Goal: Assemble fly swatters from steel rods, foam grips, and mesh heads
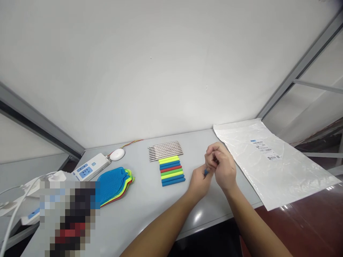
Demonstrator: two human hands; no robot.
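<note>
My left hand is closed around a small blue piece, of which only a bit shows; its colour matches the blue handles on the table. Pressed close against it, my right hand has its fingers curled in, and what they hold, if anything, is hidden. To the left of my hands lies a row of coloured handles in yellow, blue, red and green. Directly behind that row, several thin silver metal rods lie side by side. A stack of perforated plastic fly swatter heads, blue on top, rests farther left.
A white plastic mailing bag with a printed label covers the table's right end and overhangs its edge. At the left are a power strip, a round white device and cables. A pale wall rises behind the grey table.
</note>
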